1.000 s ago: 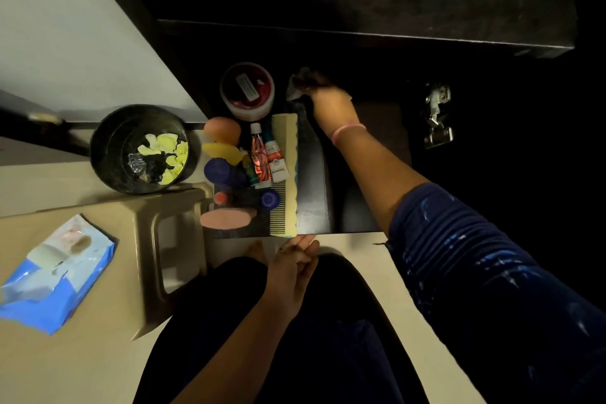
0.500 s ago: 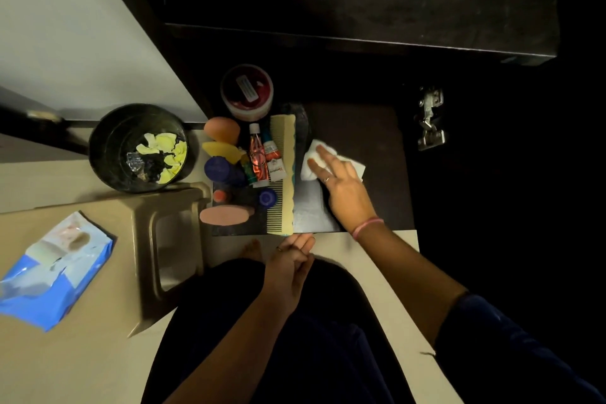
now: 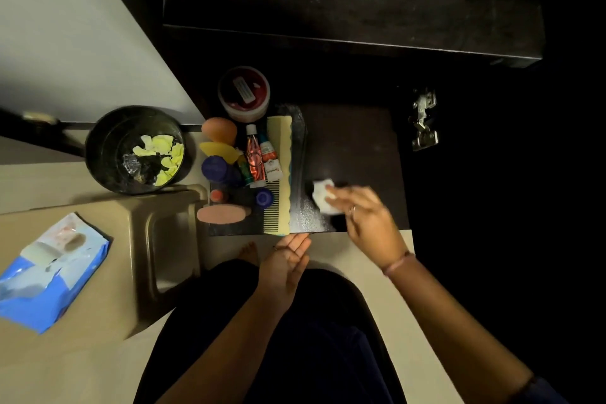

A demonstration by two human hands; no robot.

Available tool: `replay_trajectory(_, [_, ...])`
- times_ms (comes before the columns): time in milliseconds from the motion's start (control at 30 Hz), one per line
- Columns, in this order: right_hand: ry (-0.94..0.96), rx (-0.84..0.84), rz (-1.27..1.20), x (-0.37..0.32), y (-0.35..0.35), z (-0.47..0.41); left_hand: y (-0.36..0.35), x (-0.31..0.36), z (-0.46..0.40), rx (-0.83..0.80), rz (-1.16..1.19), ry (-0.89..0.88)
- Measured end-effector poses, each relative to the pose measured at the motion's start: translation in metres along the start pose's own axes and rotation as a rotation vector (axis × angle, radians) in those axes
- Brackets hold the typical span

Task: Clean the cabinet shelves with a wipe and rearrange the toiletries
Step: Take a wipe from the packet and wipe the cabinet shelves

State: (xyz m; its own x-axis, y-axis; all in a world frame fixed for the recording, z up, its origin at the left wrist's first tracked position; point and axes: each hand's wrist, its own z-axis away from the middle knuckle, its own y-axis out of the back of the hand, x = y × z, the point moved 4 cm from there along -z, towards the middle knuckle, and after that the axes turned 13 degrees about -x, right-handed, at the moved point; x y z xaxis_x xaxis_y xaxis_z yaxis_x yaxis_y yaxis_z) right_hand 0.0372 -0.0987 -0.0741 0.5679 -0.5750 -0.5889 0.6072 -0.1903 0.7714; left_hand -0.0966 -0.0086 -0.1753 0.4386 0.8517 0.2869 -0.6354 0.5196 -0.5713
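Note:
My right hand presses a white wipe flat onto the dark cabinet shelf, near its front edge; the fingers are blurred by motion. Toiletries crowd the shelf's left part: a yellow comb, a red-lidded jar, small tubes, an orange sponge, blue caps and a pink oval. My left hand hangs relaxed just in front of the shelf edge, holding nothing.
A black bin with yellow scraps stands left of the shelf. A beige stool sits by my knees, and a blue wipe packet lies on the floor at left. A metal door hinge shows at right.
My right hand has drawn the wipe from the back of the shelf toward the front edge and a little right. My left hand has stayed put.

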Motion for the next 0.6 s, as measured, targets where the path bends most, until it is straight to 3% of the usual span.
replay_trajectory(133, [-0.144,0.229,0.064,0.014,0.050,-0.092,-0.001,-0.003,0.000,0.002,0.033,-0.002])
replay_trajectory(300, [-0.240,-0.069,0.189,0.041,0.022,-0.168,0.002,-0.002,0.000,0.009,0.048,-0.008])
replay_trajectory(600, [-0.170,-0.092,0.159,0.027,-0.039,-0.072,0.002,-0.004,-0.002,-0.025,0.055,-0.039])
